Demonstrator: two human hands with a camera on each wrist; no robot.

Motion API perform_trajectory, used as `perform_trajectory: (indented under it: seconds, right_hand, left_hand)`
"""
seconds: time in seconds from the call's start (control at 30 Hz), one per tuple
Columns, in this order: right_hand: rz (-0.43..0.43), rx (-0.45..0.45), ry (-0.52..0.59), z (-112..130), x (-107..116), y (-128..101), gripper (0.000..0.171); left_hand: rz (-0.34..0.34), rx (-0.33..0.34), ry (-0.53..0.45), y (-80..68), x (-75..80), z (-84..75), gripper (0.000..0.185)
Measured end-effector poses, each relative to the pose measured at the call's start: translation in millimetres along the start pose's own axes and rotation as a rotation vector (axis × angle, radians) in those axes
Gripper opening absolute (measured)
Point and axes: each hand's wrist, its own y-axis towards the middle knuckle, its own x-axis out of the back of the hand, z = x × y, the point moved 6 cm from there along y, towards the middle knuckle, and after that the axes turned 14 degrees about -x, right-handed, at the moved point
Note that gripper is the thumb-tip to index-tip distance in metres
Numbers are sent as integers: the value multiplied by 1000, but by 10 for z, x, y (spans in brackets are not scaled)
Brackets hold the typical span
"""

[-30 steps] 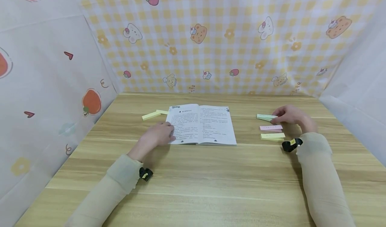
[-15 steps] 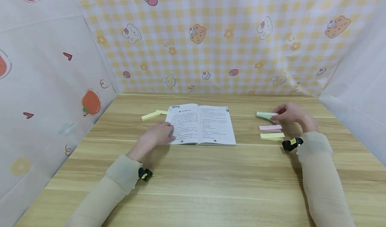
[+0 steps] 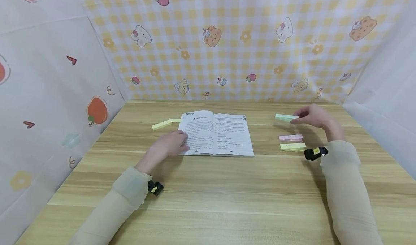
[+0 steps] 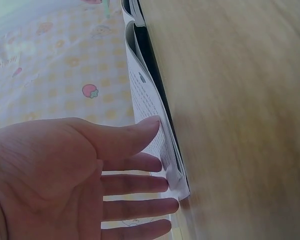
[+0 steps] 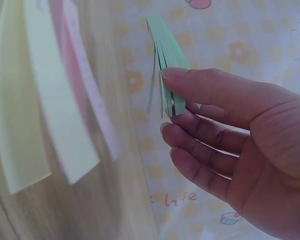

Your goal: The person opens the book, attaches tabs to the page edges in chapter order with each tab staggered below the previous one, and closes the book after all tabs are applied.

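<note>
Far left on the bench (image 3: 227, 194): two yellow strips (image 3: 161, 125), end to end at a slight angle, the farther one reaching the book's left edge. Left hand (image 3: 167, 144) next: fingers extended and apart, fingertips and thumb at the left page's outer edge, gripping nothing. Book (image 3: 232, 134) lies open mid-bench, printed pages up, left page bowed near the spine. Right of it, well apart: yellow pad (image 3: 292, 146) nearest the person, pink pad (image 3: 290, 137) just beyond. Green strips (image 3: 286, 117) are farther back, off the bench, ends fanned, right end pinched between thumb and fingers of right hand (image 3: 313, 115).
</note>
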Motion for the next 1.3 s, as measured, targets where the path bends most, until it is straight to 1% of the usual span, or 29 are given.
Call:
perform_trajectory:
  seconds: [0.13,0.27,0.43,0.53,0.67,0.77,0.87,0.93,1.13,1.3]
  right_hand:
    - [-16,3,14,73,56,-32,55]
    - [-39,12,0,141,103,-56,54]
    - [-66,29,7,240,163,-94,51]
    - [-89,43,16,305,206,-124,49]
    - [-113,61,22,401,245,-177,42]
    - [-123,83,36,482,269,-222,33]
    - [-148,119,45,579,312,-274,28]
    - [-164,138,46,647,339,-308,28]
    - [-197,150,10,801,385,-404,33]
    - [-204,176,-2,922,385,-469,30]
  left_hand:
    - [-3,-6,-9,-5,17,-1,46]
    - [-22,-19,-29,-9,36,-4,51]
    - [-66,-21,-42,-1,62,8,57]
    - [-123,-27,-28,9,98,11,59]
    - [-216,-45,1,18,165,3,55]
    - [-281,-52,-5,20,220,-10,52]
    - [-343,-61,-18,15,271,-31,52]
    - [-379,-73,-20,13,299,-51,51]
    - [-472,-130,-30,-8,398,-155,50]
    - [-553,-180,-52,-41,469,-242,48]
